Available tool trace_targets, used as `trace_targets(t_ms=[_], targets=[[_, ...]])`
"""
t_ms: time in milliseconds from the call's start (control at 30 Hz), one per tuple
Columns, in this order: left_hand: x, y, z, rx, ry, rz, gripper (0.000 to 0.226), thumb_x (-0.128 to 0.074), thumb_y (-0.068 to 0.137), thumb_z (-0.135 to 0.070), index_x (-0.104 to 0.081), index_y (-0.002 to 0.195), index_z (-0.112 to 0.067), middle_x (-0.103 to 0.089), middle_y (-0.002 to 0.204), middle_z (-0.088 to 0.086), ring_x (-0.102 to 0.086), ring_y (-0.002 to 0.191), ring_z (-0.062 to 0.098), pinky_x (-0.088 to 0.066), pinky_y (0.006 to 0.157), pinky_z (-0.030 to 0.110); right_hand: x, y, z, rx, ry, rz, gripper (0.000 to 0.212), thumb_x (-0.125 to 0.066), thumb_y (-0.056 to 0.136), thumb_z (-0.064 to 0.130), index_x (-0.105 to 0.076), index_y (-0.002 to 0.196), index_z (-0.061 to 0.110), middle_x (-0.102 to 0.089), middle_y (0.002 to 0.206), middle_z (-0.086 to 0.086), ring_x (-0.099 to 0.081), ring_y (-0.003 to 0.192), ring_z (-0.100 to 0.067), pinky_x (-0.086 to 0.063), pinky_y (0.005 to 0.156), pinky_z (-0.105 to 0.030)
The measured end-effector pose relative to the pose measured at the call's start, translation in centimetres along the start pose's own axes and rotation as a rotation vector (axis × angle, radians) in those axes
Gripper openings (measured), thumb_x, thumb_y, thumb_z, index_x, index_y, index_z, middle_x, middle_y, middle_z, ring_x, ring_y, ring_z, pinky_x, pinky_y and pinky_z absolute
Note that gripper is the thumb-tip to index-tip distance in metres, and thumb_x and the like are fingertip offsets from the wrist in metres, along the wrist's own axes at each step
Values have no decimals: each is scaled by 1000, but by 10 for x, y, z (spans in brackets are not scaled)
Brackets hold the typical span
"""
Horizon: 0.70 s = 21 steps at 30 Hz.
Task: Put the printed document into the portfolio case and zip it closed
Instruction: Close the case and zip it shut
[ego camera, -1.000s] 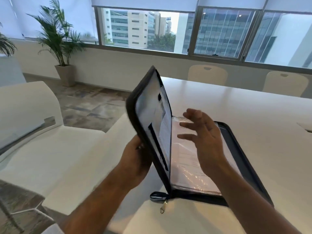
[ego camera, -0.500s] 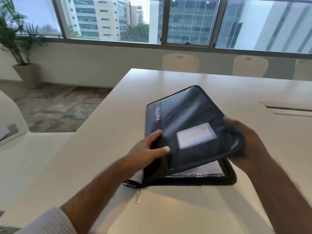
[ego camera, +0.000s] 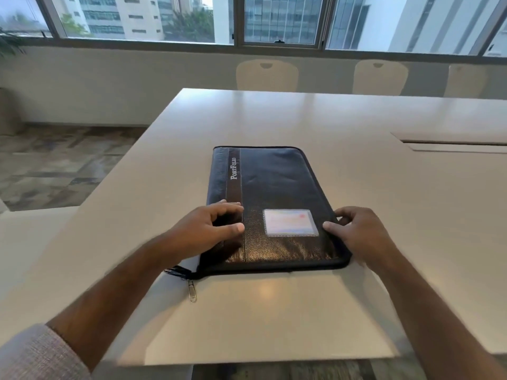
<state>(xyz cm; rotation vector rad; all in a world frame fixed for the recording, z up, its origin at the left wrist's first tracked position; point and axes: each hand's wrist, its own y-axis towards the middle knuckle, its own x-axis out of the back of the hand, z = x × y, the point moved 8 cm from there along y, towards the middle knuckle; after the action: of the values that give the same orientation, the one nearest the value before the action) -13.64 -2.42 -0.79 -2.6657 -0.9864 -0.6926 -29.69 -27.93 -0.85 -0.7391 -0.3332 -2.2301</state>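
Sunlit office windows and pale chairs (ego camera: 266, 75) are standing behind a white tabletop (ego camera: 356, 187), where the black portfolio case (ego camera: 271, 204) is lying flat with its cover folded down. The left hand (ego camera: 203, 231) is resting on the cover near the spine, fingers (ego camera: 233, 208) loosely bent and pressing down rather than gripping. The right hand (ego camera: 356, 231) is sitting at the case's right edge, fingers curled against the rim and thumb on top, though whether it is truly pinching the edge is hard to tell.

The zip pull (ego camera: 192, 290) is lying on the tabletop just below the left wrist, at the case's near left corner, so the zip is probably not yet run. To do it well, the left hand should likely be pinning the corner while the other hand is drawing the pull smoothly around the edge, keeping the two halves aligned.

No document is showing; with the cover down, the contents cannot be seen.
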Motion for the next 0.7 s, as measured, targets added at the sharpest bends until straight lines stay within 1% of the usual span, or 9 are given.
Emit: trace_targets(t_ms=[67,133,200,267,333,367,467,600,700], targets=[[6,-11,-4,-4,-34,-19,31,-74,84,-31,-69,114,-41,-63,131,-15,-52,124,-1,-40,110,34,5,-2,6,58,-169,-80,21,-77,78,27,-70,94,16,-64,88,-5,-61,81,-23,-44,71,-30],[17,-23,-5,-17,-39,-60,25,-73,84,-30,-72,107,-42,-71,112,-17,-62,109,3,-50,98,29,11,-9,18,144,-238,-195,29,-76,79,28,-68,103,15,-61,96,-6,-57,85,-20,-39,74,-28],[32,-37,-4,-32,16,-124,20,-73,85,-23,-74,101,-36,-72,101,-19,-65,100,5,-50,86,24,9,-22,35,245,-215,-277,24,-73,81,26,-67,101,15,-60,94,-4,-56,83,-17,-39,72,-26],[43,-53,-1,-41,122,-135,29,-69,86,-6,-72,96,-33,-70,95,-17,-63,95,5,-48,77,17,0,-37,54,332,-165,-300,12,-72,82,23,-67,91,18,-60,87,1,-56,76,-13,-39,68,-25],[47,-71,3,-31,228,-68,40,-61,83,4,-69,97,-33,-68,98,-12,-60,98,7,-50,83,24,-16,-50,73,397,-121,-267,6,-71,82,23,-66,82,19,-61,79,4,-55,70,-11,-41,64,-26],[47,-79,6,-24,267,-18,39,-61,81,2,-68,98,-33,-67,101,-13,-59,101,8,-50,87,29,-26,-56,82,425,-120,-231,8,-70,83,25,-65,79,19,-61,76,5,-55,67,-9,-44,62,-27],[41,-98,11,-21,351,97,31,-61,74,-22,-67,101,-37,-62,104,-23,-57,104,4,-47,89,27,-62,-77,105,487,-130,-78,18,-66,86,32,-64,73,20,-59,67,10,-55,62,-6,-49,59,-27],[40,-103,10,-78,440,-22,25,-75,82,-25,-69,102,-39,-63,102,-22,-58,99,1,-47,84,21,-109,-106,123,538,-206,123,28,-60,88,45,-61,68,24,-55,61,13,-52,58,-2,-47,56,-24],[40,-104,11,-98,437,-114,18,-77,81,-26,-72,88,-42,-66,86,-21,-58,89,1,-45,71,16,-126,-121,132,595,-275,154,33,-57,87,51,-60,68,23,-55,65,11,-50,60,-6,-45,57,-28]])
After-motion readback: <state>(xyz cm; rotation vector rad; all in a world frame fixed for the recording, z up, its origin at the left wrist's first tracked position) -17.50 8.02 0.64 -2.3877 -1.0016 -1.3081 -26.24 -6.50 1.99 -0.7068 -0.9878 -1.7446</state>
